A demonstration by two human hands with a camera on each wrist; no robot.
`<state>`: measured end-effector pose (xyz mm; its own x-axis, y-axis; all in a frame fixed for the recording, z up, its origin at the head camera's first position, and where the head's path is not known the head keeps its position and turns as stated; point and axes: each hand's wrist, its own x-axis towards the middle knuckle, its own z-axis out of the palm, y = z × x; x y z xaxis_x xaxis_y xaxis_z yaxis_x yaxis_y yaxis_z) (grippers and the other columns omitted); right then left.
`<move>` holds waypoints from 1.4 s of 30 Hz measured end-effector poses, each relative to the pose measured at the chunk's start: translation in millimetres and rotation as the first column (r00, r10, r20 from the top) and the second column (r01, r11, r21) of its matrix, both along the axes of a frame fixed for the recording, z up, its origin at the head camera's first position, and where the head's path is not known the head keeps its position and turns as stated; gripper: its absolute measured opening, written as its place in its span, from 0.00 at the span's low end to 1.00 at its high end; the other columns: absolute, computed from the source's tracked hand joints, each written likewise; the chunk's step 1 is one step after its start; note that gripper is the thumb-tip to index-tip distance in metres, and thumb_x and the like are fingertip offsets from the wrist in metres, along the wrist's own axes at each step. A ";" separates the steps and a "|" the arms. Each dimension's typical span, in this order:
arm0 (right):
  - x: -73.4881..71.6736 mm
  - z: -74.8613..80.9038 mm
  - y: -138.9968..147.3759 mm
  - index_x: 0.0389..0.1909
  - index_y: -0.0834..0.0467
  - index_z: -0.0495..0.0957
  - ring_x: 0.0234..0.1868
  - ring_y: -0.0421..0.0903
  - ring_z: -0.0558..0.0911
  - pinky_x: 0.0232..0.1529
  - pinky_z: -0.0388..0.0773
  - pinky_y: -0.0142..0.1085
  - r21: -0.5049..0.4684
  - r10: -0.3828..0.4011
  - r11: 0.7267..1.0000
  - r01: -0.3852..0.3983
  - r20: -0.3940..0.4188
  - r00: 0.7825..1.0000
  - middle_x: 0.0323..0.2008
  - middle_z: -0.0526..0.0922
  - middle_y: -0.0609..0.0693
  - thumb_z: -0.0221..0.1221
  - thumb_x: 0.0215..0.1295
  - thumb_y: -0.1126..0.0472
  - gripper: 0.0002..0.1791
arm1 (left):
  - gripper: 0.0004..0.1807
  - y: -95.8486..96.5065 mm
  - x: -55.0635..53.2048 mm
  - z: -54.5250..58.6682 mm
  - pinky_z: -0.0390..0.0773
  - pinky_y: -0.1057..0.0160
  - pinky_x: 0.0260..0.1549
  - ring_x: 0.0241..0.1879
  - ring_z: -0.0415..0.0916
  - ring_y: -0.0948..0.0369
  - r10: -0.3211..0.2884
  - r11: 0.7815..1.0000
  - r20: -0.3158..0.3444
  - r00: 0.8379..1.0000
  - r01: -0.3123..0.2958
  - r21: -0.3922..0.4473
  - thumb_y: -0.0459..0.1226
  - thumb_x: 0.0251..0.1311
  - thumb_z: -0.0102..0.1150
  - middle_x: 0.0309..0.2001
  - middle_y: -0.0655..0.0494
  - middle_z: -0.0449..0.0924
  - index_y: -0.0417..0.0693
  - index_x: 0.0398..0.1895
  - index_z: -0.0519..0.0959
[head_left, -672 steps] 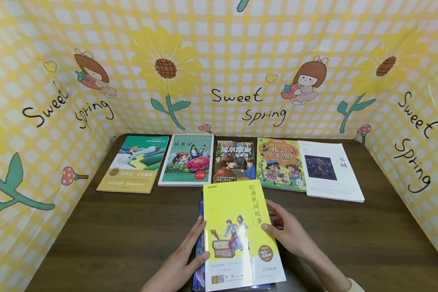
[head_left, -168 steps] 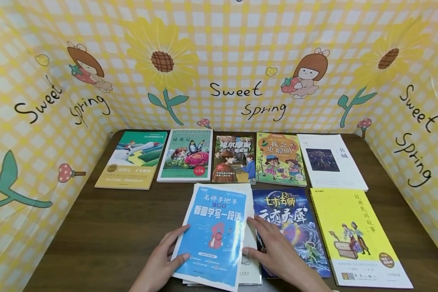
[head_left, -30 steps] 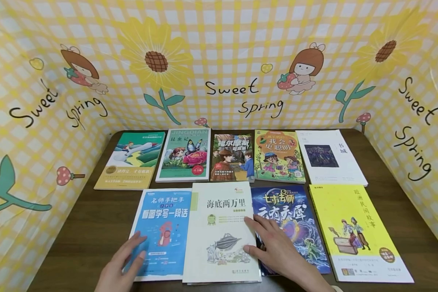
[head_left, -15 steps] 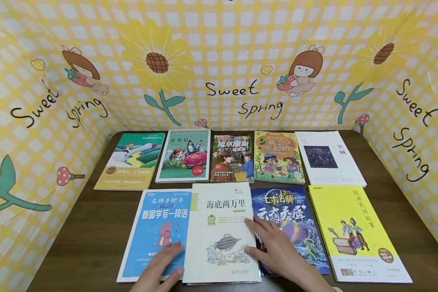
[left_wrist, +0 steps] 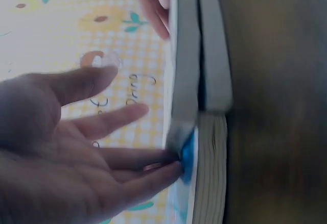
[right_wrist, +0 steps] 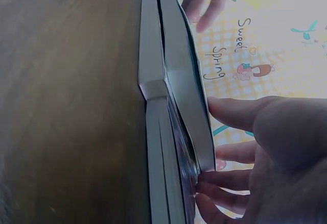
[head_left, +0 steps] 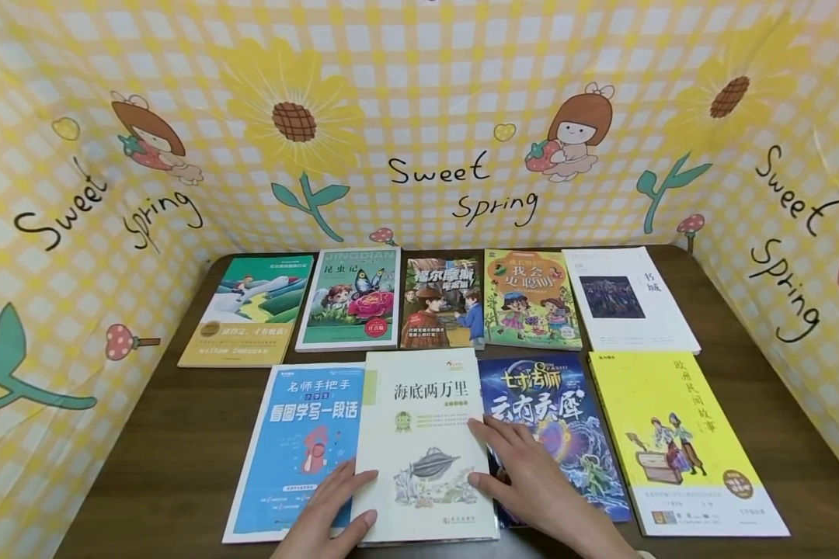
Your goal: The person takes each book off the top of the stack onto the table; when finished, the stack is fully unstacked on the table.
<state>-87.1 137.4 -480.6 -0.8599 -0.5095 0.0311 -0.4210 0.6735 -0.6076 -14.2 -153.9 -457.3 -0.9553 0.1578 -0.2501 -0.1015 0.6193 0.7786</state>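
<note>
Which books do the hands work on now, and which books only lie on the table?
In hand: white book, left hand and right hand at its edges; blue workbook; dark blue book.
Lying about: yellow book; back row of five books.

The white book (head_left: 426, 446) lies between a light-blue book (head_left: 301, 442) and a dark-blue starry book (head_left: 552, 427); a yellow book (head_left: 678, 435) follows, all on the dark-brown woodgrain surface (head_left: 182, 466).

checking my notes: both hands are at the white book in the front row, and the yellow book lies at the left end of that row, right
Not quite. The head view shows the yellow book at the right end of the front row; the blue book lies at the left end. The rest holds: the left hand and right hand are both at the white book.
</note>
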 end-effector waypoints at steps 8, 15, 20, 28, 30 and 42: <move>3.3 -1.6 -3.8 0.70 0.55 0.65 0.59 0.56 0.70 0.53 0.72 0.55 0.001 -0.016 1.000 0.017 -0.095 0.995 0.64 0.70 0.61 0.62 0.63 0.47 0.36 | 0.23 -4.8 -2.6 3.7 0.78 0.53 0.50 0.65 0.60 0.35 0.117 0.931 0.130 0.985 -0.154 0.330 0.42 0.67 0.56 0.64 0.32 0.66 0.37 0.60 0.72; 4.6 -1.2 -3.9 0.70 0.55 0.65 0.58 0.56 0.70 0.54 0.71 0.56 -0.003 -0.030 1.000 0.029 -0.086 0.996 0.64 0.70 0.62 0.61 0.63 0.47 0.36 | 0.26 -8.1 -5.9 0.7 0.79 0.61 0.49 0.61 0.70 0.46 0.226 0.819 0.227 0.947 -0.311 0.482 0.39 0.66 0.57 0.61 0.36 0.69 0.32 0.62 0.67; 4.9 -2.2 -4.1 0.69 0.55 0.65 0.58 0.57 0.70 0.53 0.71 0.57 -0.004 -0.034 0.999 0.033 -0.086 0.996 0.64 0.70 0.62 0.61 0.63 0.47 0.36 | 0.28 -5.2 -9.1 -5.8 0.81 0.58 0.44 0.50 0.77 0.51 0.288 0.756 0.258 0.922 -0.384 0.530 0.33 0.64 0.58 0.61 0.36 0.68 0.32 0.64 0.62; 4.2 -2.0 -4.2 0.70 0.53 0.64 0.60 0.57 0.69 0.55 0.70 0.56 0.008 -0.043 0.999 0.043 -0.055 0.998 0.66 0.68 0.61 0.62 0.63 0.48 0.36 | 0.35 0.0 -13.9 -12.4 0.81 0.58 0.40 0.41 0.77 0.55 0.225 0.763 0.266 0.937 -0.339 0.551 0.33 0.62 0.60 0.62 0.34 0.65 0.35 0.69 0.56; 3.8 -1.8 -4.3 0.70 0.53 0.64 0.60 0.57 0.69 0.55 0.69 0.56 0.007 -0.039 0.999 0.040 -0.045 0.998 0.66 0.68 0.60 0.62 0.63 0.48 0.36 | 0.37 2.3 -14.2 -14.2 0.80 0.60 0.39 0.40 0.76 0.55 0.193 0.782 0.262 0.946 -0.309 0.541 0.33 0.61 0.61 0.63 0.35 0.64 0.36 0.70 0.56; 2.9 -0.4 -4.0 0.70 0.54 0.64 0.60 0.57 0.68 0.55 0.69 0.56 0.009 -0.031 0.999 0.031 -0.032 0.999 0.66 0.67 0.61 0.62 0.63 0.47 0.36 | 0.37 12.2 -11.1 -21.9 0.81 0.50 0.42 0.51 0.78 0.46 0.052 0.727 0.330 0.942 -0.262 0.635 0.25 0.62 0.55 0.69 0.30 0.42 0.40 0.73 0.51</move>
<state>-84.2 133.4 -480.9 -0.8740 -0.4828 0.0539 -0.4185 0.6920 -0.5882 -25.3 -141.7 -479.1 -0.8898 0.2366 -0.3902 -0.4196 -0.0881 0.9034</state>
